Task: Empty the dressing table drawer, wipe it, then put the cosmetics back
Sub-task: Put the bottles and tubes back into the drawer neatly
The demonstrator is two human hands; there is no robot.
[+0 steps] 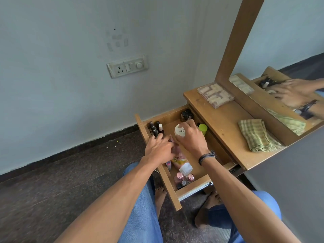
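The wooden drawer [168,188] of the dressing table stands pulled out and holds cosmetics. My right hand [191,139] grips a white nail polish remover bottle [179,131] inside it. My left hand [160,149] reaches in beside it, fingers curled on a small pink item that is mostly hidden. Dark nail polish bottles [155,128] cluster at the far left corner. A pink and yellow tube [180,163] lies in the middle. Pink-capped bottles [184,178] stand at the near end. A green-capped bottle [203,128] and a dark jar [186,114] sit at the far right.
On the table top [220,123] lie a folded green checked cloth [257,135] and a clear box of pale items [215,94]. A mirror [289,55] in a wooden frame rises behind. My knees in blue jeans are under the drawer. A wall socket [127,66] is at left.
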